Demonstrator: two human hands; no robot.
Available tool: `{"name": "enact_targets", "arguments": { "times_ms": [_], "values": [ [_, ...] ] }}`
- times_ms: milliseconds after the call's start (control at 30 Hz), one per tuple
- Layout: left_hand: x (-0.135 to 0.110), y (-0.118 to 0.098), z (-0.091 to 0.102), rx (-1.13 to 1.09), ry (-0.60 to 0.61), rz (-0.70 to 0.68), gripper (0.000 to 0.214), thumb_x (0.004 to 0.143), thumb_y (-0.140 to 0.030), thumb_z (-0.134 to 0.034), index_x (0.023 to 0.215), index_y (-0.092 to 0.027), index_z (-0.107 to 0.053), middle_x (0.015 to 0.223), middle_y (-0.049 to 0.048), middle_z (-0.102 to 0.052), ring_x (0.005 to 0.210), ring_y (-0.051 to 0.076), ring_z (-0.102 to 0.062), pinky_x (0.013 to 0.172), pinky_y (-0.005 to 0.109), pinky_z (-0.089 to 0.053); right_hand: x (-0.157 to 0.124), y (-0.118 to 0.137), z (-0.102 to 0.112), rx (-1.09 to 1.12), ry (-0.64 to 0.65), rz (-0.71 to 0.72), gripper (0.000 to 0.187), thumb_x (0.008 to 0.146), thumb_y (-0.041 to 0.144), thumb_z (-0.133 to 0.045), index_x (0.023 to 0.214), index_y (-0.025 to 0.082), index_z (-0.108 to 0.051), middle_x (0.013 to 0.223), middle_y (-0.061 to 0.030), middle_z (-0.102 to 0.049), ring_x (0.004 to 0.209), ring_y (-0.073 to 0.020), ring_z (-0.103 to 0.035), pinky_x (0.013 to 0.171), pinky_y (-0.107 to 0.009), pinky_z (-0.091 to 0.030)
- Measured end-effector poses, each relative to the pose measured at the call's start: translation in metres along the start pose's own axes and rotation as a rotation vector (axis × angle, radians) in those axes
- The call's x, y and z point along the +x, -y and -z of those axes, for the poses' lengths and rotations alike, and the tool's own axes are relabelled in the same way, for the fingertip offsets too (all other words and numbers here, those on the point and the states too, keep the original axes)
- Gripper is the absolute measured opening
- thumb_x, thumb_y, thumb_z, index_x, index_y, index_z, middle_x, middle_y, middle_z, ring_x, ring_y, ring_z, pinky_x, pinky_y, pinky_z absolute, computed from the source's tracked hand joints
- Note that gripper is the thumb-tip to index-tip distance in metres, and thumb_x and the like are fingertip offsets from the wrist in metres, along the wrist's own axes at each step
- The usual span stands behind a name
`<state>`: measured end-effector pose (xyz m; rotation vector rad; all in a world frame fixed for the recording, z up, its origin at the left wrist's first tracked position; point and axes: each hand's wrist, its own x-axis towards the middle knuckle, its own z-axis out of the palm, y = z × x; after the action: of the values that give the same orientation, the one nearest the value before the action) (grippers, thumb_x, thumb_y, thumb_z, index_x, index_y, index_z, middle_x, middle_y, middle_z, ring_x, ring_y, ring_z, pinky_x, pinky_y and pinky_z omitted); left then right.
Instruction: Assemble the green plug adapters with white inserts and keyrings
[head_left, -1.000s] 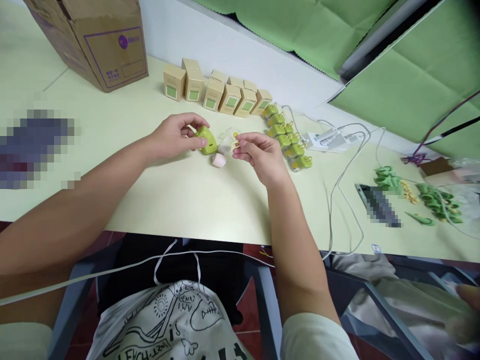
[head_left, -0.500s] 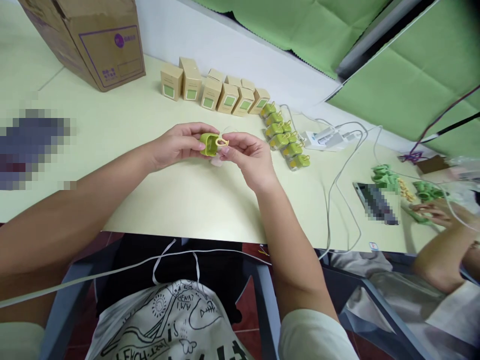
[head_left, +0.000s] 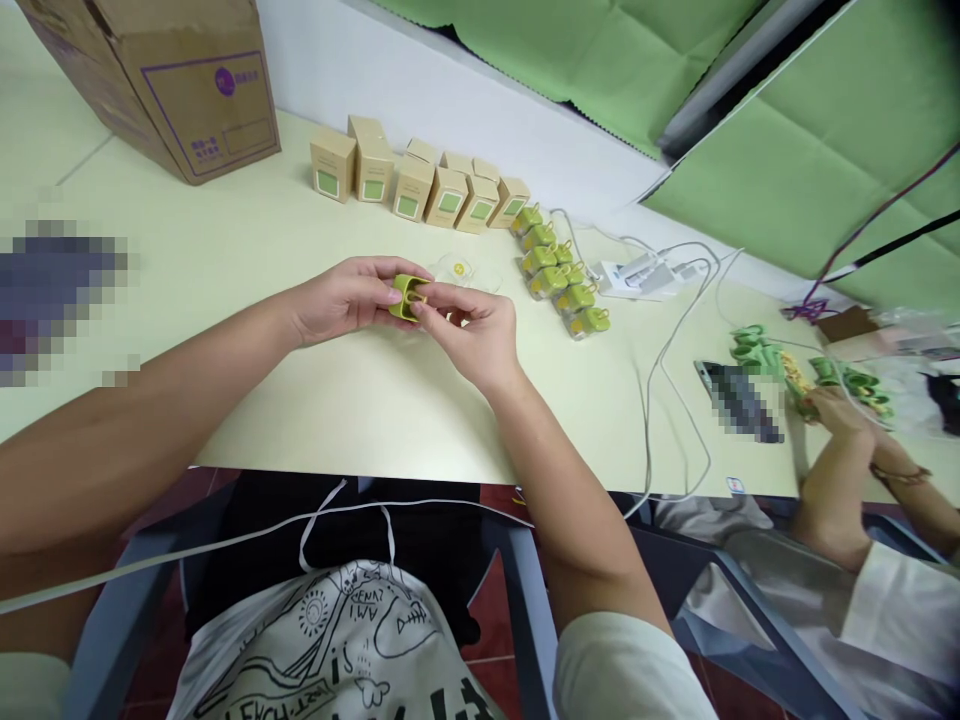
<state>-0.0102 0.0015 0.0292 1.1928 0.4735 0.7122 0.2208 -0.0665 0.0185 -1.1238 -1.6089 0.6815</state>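
Note:
My left hand [head_left: 352,298] is closed on a small hollow green case [head_left: 400,297], its open side turned to the right. In my right hand [head_left: 472,325], thumb and forefinger pinch a small yellow ring-shaped piece [head_left: 417,297] at the mouth of the case. The fingertips partly hide that piece, and I cannot tell how far inside it sits. Just behind my hands, clear plastic parts [head_left: 459,270], one with a yellow dot, lie on the table. Further right stand rows of finished-looking green-topped clear containers [head_left: 553,282] with loops.
Small brown boxes [head_left: 412,188] line the wall beside a large carton [head_left: 206,110]. White cables run from a power strip [head_left: 637,278] across the table. To the right, a co-worker's hands [head_left: 840,410] are among green parts [head_left: 754,350], near a phone [head_left: 739,400].
My right hand has brought the yellow piece left, from beside the case to its opening. The clear plastic parts behind my hands show more now. The co-worker's hands have moved.

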Motion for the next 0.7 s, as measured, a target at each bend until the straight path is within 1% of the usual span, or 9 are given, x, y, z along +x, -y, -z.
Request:
{"name": "enact_targets", "arguments": {
  "times_ms": [67, 167, 267, 367, 433, 567, 700],
  "values": [
    [0.001, 0.003, 0.001, 0.004, 0.002, -0.008, 0.051, 0.076, -0.025, -0.106, 0.125, -0.023, -0.096, 0.120, 0.0089, -0.092, 0.114, 0.032, -0.090, 0.119, 0.058, -0.076, -0.001, 0.003, -0.001, 0.000, 0.003, -0.052, 0.029, 0.098, 0.058, -0.097, 0.107, 0.031, -0.102, 0.100, -0.0030, -0.096, 0.078, -0.0193, -0.077, 0.078, -0.037, -0.068],
    [0.001, 0.006, 0.004, 0.015, 0.002, -0.036, 0.050, 0.078, -0.028, -0.108, 0.127, -0.023, -0.096, 0.116, 0.0101, -0.092, 0.113, 0.033, -0.091, 0.122, 0.063, -0.075, -0.003, 0.005, -0.004, 0.006, -0.007, -0.092, 0.024, 0.096, 0.053, -0.096, 0.104, 0.032, -0.102, 0.099, -0.0021, -0.096, 0.081, -0.0211, -0.080, 0.084, -0.040, -0.071],
    [0.001, 0.008, 0.005, 0.028, 0.012, -0.052, 0.052, 0.079, -0.029, -0.112, 0.129, -0.024, -0.097, 0.114, 0.0103, -0.092, 0.115, 0.034, -0.092, 0.125, 0.066, -0.073, -0.004, 0.005, -0.005, 0.011, -0.035, -0.095, 0.025, 0.094, 0.055, -0.095, 0.102, 0.032, -0.102, 0.101, -0.0022, -0.096, 0.078, -0.0209, -0.078, 0.082, -0.040, -0.069],
    [-0.001, 0.007, 0.005, 0.042, 0.020, -0.046, 0.055, 0.078, -0.031, -0.115, 0.130, -0.025, -0.098, 0.112, 0.0087, -0.092, 0.115, 0.033, -0.092, 0.125, 0.064, -0.074, -0.003, 0.006, -0.006, 0.012, -0.037, -0.098, 0.025, 0.093, 0.054, -0.094, 0.100, 0.031, -0.102, 0.097, -0.0015, -0.095, 0.072, -0.0191, -0.074, 0.077, -0.038, -0.066],
    [-0.001, 0.007, 0.004, 0.054, 0.020, -0.043, 0.057, 0.078, -0.033, -0.117, 0.131, -0.025, -0.098, 0.109, 0.0085, -0.091, 0.115, 0.034, -0.093, 0.125, 0.065, -0.074, -0.003, 0.008, -0.006, 0.017, -0.018, -0.102, 0.023, 0.093, 0.051, -0.093, 0.099, 0.030, -0.102, 0.092, -0.0012, -0.093, 0.071, -0.0182, -0.073, 0.075, -0.037, -0.063],
    [-0.001, 0.006, 0.002, 0.101, 0.007, -0.050, 0.062, 0.077, -0.038, -0.119, 0.132, -0.023, -0.095, 0.108, 0.0083, -0.091, 0.118, 0.036, -0.093, 0.124, 0.063, -0.075, -0.002, 0.012, -0.005, -0.001, 0.007, -0.126, 0.021, 0.095, 0.047, -0.091, 0.097, 0.028, -0.101, 0.091, -0.0017, -0.093, 0.074, -0.0191, -0.077, 0.077, -0.035, -0.064],
    [-0.001, 0.007, -0.002, 0.158, -0.014, -0.097, 0.065, 0.076, -0.040, -0.119, 0.133, -0.023, -0.093, 0.113, 0.0084, -0.092, 0.125, 0.037, -0.093, 0.122, 0.058, -0.075, -0.003, 0.011, -0.009, -0.013, -0.032, -0.156, 0.018, 0.094, 0.042, -0.090, 0.097, 0.028, -0.101, 0.090, -0.0009, -0.093, 0.078, -0.0210, -0.081, 0.079, -0.036, -0.066]
  ]
}}
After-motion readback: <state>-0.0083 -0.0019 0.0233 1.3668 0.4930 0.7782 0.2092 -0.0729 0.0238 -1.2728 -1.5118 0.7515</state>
